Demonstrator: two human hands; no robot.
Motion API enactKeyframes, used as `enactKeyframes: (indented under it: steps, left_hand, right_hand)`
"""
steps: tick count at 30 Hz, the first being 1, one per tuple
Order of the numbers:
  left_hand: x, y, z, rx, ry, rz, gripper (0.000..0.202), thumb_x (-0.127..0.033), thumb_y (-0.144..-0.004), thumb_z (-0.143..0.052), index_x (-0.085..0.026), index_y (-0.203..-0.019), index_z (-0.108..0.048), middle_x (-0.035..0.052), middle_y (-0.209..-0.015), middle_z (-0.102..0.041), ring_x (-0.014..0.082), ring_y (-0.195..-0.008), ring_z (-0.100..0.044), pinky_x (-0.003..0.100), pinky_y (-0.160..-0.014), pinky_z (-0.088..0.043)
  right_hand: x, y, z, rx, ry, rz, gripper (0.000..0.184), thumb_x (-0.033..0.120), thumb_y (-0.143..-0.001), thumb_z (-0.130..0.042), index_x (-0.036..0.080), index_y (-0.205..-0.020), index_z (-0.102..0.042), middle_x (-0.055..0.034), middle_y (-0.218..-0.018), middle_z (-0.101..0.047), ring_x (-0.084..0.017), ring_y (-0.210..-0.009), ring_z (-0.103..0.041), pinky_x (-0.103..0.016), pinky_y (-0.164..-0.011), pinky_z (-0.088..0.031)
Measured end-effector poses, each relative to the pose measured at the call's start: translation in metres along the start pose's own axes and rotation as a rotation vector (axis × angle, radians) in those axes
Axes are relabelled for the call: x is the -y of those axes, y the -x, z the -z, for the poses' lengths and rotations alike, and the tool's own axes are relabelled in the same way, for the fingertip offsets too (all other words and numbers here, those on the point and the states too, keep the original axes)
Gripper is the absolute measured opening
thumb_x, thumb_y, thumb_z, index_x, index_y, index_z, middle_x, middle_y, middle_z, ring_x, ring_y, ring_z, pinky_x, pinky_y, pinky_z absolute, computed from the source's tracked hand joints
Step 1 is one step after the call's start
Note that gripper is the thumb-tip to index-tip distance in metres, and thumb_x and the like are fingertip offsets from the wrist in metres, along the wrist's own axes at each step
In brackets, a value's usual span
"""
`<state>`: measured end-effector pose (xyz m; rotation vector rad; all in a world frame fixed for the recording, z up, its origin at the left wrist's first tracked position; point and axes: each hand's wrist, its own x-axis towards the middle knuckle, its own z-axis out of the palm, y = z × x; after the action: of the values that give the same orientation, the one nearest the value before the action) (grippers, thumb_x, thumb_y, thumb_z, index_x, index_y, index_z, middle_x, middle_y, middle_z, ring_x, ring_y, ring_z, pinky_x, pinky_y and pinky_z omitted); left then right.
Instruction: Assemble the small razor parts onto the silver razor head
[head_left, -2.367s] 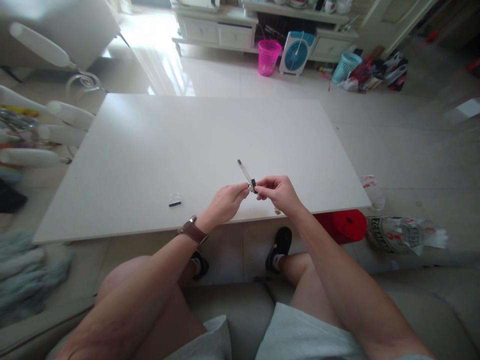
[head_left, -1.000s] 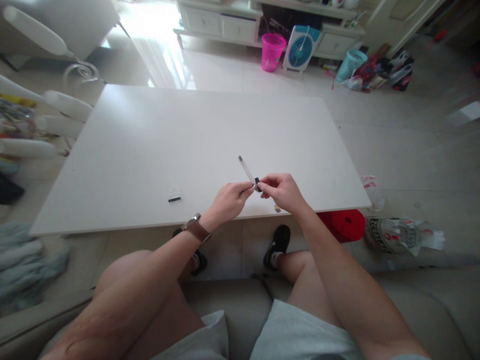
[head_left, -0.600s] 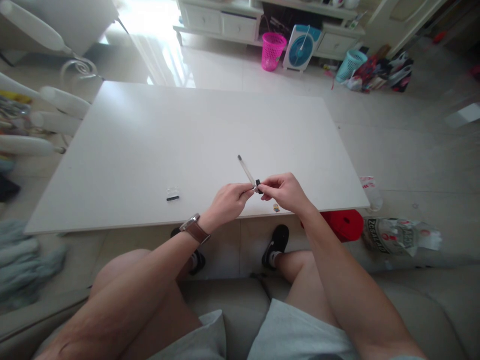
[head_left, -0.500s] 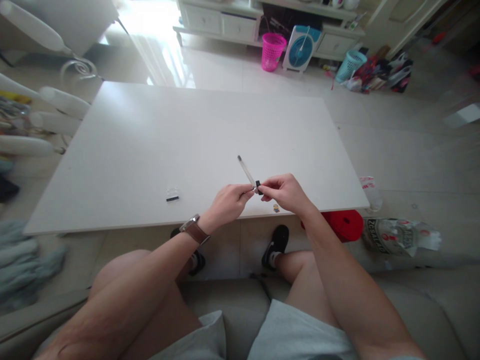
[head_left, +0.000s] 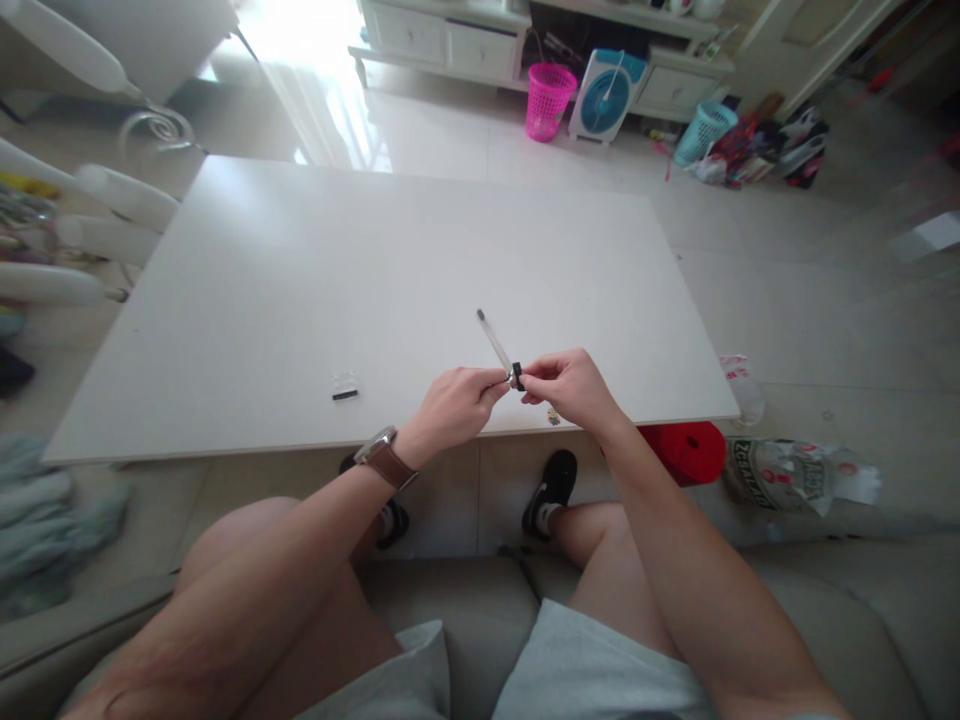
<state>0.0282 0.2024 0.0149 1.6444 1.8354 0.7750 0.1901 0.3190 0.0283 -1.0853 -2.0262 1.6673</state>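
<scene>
Both my hands meet over the near edge of the white table (head_left: pixel 300 280). My left hand (head_left: pixel 455 405), with a brown watch at the wrist, pinches the lower end of a thin clear pen (head_left: pixel 493 341) that slants up and away to the left. My right hand (head_left: pixel 566 386) pinches a small black piece (head_left: pixel 517 375) at that same end of the pen. The fingers of both hands are closed. A small clear and black part (head_left: pixel 346 389) lies on the table to the left of my hands.
White chairs (head_left: pixel 97 200) stand at the table's left. Beyond the table are a pink basket (head_left: pixel 549 100), a blue fan (head_left: pixel 606 97) and a teal basket (head_left: pixel 699 130). A red stool (head_left: pixel 688 450) and a plastic bag (head_left: pixel 787 472) are on the floor at right.
My hands and the pen have stayed almost still, with the fingers working at the black piece. The view has shifted slightly.
</scene>
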Motion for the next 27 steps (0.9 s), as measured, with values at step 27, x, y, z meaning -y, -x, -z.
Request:
enactKeyframes:
  steps: [27]
  left_hand:
    - [0.0015, -0.0057, 0.0021, 0.02, 0.08, -0.013, 0.034, -0.034, -0.102, -0.045, -0.019, -0.076, -0.059, -0.0029, -0.063, -0.047, 0.0132, -0.061, -0.038, 0.03, -0.063, -0.025]
  right_hand:
    - [0.0004, -0.0035, -0.0026, -0.058, -0.096, -0.027, 0.018, 0.03, -0.066, -0.082, 0.014, -0.072, -0.08, -0.0051, -0.062, -0.076, -0.017, -0.053, -0.072, -0.024, -0.051, -0.059]
